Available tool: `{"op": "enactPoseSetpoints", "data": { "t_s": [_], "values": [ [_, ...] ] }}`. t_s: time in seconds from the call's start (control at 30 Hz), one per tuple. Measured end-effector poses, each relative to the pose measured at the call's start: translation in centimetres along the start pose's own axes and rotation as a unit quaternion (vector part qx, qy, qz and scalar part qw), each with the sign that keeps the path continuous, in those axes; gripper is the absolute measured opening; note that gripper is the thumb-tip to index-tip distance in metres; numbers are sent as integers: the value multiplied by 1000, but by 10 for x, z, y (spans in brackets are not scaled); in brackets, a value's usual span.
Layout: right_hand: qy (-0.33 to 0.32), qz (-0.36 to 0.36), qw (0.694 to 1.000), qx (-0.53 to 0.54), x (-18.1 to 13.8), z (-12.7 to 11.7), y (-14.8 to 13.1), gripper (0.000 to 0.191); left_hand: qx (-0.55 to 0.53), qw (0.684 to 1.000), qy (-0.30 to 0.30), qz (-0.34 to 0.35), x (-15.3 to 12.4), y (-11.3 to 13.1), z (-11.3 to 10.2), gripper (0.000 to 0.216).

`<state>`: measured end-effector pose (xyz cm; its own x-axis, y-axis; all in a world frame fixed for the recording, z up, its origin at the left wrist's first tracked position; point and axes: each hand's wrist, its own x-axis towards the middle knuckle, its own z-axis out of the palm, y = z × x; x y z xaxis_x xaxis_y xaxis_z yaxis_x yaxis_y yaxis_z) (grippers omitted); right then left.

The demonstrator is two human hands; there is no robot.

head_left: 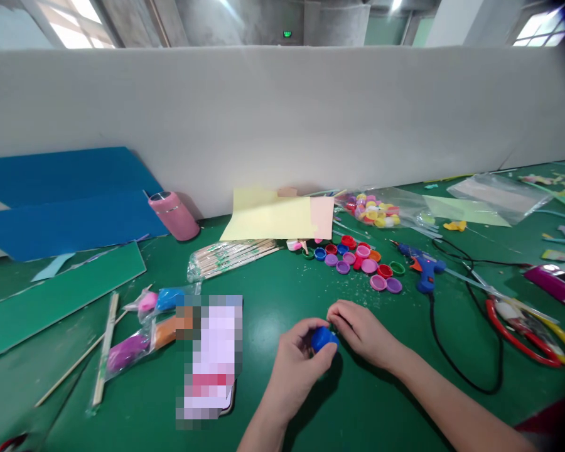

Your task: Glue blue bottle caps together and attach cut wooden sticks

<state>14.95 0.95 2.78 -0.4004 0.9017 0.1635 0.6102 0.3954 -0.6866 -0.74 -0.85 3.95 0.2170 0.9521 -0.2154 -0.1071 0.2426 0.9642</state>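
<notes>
Left grip [301,355]: my thumb and fingers are curling around a rounded blue piece [324,339], grasping it low in front of me, over the counter [268,279].
Right grip [365,329]: my fingertips are pinching together just beside the piece's far right edge; I cannot tell whether they are gripping anything.
Handling: I am judging that steadying is the left's job while the right is doing the fine work; holding lightly should be sparing the piece, and keeping my left thumb low should be leaving its edge free.
Phone [219,351]: it is lying left of my hands, its screen blurred.
Counter surface: green and glossy, it is showing small pale scraps around the caps.
Loose caps [370,266]: they are clustering beyond my hands, in red, blue, purple, pink, green and orange.
Glue gun [424,267]: blue, it is lying right of the caps, trailing a black cord.
Wrapped sticks [235,257]: they are lying left of the caps.
Yellow sheet [266,216]: it is resting behind the sticks.
Partition [287,119]: white, it is running across the back.
Room: beyond, a green sign [287,34] is glowing on a grey wall, and windows [78,25] are letting in daylight.
</notes>
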Motion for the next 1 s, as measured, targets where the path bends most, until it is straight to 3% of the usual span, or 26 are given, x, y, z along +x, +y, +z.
{"op": "enactPoseSetpoints", "data": {
  "t_s": [0.27,0.4,0.6,0.73,1.0],
  "values": [
    [14,40,999,7,-2,-6,5,33,33,999,5,31,1,-4,-1,36],
    [20,52,998,26,-5,-10,-1,17,22,999,28,27,3,-8,-2,40],
    [3,-1,991,131,-8,-13,-14,24,-20,998,57,-9,7,-9,-2,30],
    [-17,-9,987,161,-6,-9,-16,29,-74,997,36,-15,6,-6,-1,23],
    [-34,34,978,203,4,-7,-8,21,-227,972,1,-63,6,-6,-1,27]
  ]
}}
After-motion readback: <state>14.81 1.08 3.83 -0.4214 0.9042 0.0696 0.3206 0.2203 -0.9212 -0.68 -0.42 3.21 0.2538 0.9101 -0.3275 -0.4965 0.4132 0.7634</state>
